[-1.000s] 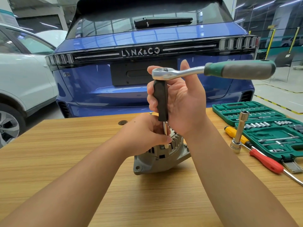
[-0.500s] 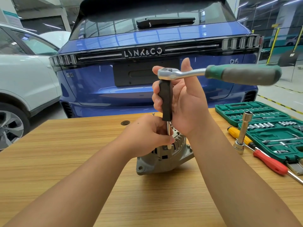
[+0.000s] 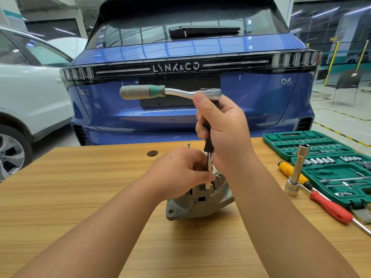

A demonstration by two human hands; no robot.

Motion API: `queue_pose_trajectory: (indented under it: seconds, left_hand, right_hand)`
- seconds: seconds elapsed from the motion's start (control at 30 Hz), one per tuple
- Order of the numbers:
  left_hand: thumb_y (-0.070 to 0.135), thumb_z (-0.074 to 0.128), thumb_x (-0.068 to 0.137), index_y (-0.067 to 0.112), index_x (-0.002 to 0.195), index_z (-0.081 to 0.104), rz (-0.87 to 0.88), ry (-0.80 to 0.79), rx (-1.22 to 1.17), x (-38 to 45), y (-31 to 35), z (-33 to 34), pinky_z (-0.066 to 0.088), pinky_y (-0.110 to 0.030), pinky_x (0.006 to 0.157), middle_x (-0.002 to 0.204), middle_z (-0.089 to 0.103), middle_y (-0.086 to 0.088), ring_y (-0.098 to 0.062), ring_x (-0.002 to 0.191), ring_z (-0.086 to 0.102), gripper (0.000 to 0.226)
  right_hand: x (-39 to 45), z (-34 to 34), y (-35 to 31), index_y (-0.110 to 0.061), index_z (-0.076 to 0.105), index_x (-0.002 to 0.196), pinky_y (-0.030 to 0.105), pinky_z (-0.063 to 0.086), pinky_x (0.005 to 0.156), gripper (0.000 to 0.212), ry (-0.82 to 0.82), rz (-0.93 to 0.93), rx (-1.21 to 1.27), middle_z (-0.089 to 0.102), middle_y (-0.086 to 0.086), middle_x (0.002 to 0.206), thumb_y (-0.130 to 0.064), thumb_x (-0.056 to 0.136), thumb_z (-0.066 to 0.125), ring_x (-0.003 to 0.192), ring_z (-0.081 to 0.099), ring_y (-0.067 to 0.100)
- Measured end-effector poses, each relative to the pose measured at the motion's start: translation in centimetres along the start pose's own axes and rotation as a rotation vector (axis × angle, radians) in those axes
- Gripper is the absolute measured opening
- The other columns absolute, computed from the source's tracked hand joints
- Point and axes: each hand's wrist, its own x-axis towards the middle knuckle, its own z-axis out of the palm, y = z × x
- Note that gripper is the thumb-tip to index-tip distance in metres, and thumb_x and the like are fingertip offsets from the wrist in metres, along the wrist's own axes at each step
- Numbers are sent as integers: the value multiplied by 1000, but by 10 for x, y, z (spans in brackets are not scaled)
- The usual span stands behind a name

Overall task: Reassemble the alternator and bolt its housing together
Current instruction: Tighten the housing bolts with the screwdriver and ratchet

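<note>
A grey alternator (image 3: 198, 205) stands on the wooden table (image 3: 80, 187), mostly hidden behind my hands. A ratchet wrench (image 3: 170, 92) sits on top of a long upright extension bar (image 3: 209, 163) whose lower end meets the alternator's top. My right hand (image 3: 222, 129) grips the black upper part of the bar just under the ratchet head, thumb up beside the head. My left hand (image 3: 180, 171) rests on the alternator and pinches the bar's lower shaft. The ratchet's green-and-grey handle points left.
A green socket set case (image 3: 321, 157) lies open at the right. Beside it are a tall socket on an adapter (image 3: 297, 173), a yellow screwdriver (image 3: 289, 169) and a red screwdriver (image 3: 331, 207). A loose bolt (image 3: 188, 145) stands behind the hands. A blue car (image 3: 190, 77) is beyond the table.
The ratchet handle has swung from pointing right to pointing left. My right hand has turned round the bar with it. My left hand stays on the alternator.
</note>
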Motion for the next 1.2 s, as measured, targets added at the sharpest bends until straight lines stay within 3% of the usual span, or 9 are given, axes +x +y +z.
queue_pose_trajectory:
  seconds: [0.37, 0.87, 1.03, 1.2]
  left_hand:
    - [35, 74, 93, 28, 101, 75, 2, -12, -32, 1, -3, -1, 59, -51, 88, 91, 77, 7, -18, 91, 73, 11]
    - [39, 74, 92, 30, 101, 75, 0, 6, -16, 1, -4, 0, 60, -49, 87, 88, 77, 11, -13, 88, 73, 13]
    - [38, 74, 92, 30, 100, 75, 5, 6, -16, 1, -4, 0, 59, -50, 87, 86, 76, 10, -14, 87, 72, 11]
    - [38, 74, 92, 28, 100, 75, 30, -5, -14, 1, -5, -1, 58, -52, 86, 86, 75, 8, -15, 87, 71, 12]
  right_hand:
    - [0, 2, 3, -21, 64, 84, 19, 38, 47, 14, -69, -3, -7, 49, -3, 65, -24, 97, 67, 53, 40, 10]
    - [1, -1, 5, -19, 65, 88, 20, 38, 48, 10, -90, -21, 5, 51, -1, 66, -22, 98, 65, 52, 41, 11]
    - [3, 0, 5, -25, 70, 95, 20, 37, 46, 17, -109, 15, 87, 53, 0, 66, -40, 93, 61, 50, 42, 11]
    - [5, -1, 1, -32, 65, 64, 22, 35, 44, 37, -58, 82, 76, 54, 2, 62, -57, 89, 59, 45, 41, 13]
